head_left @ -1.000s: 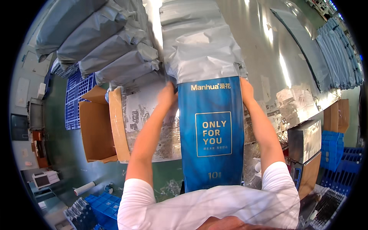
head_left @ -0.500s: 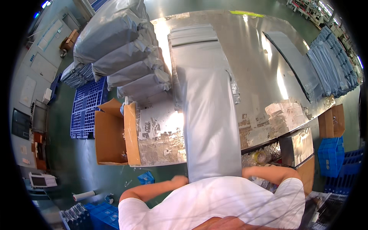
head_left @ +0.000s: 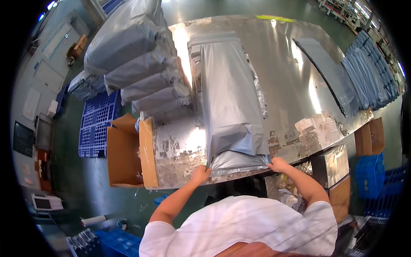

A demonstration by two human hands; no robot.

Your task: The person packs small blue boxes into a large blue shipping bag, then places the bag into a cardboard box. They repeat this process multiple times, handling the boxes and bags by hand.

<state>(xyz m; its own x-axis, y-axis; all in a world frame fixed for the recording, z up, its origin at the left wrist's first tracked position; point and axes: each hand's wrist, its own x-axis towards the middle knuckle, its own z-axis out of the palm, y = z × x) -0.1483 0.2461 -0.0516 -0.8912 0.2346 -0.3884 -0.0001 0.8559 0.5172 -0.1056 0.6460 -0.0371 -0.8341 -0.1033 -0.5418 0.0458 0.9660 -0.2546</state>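
open cardbd box (head_left: 123, 156) on l., blue pallet (head_left: 96, 132) nr it; white roll (head_left: 93, 220) on grn flr (head_left: 64, 141); blue crate (head_left: 369, 177) nr brown box (head_left: 369, 136), r.

Mid-frame, the grey bag (head_left: 233, 96) hides most of the pile (head_left: 196, 73) beneath. Upper left, the parcel stack (head_left: 128, 45) is cut by the top edge; upper right, distant equipment (head_left: 340, 15) is too small to identify.

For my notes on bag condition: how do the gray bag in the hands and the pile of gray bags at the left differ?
The held bag is a single bag stretched out low; the left pile rises in several bulging layers. The left hand and right hand pinch the held bag's near end; neither touches the left pile. Both are gray and look like plastic.
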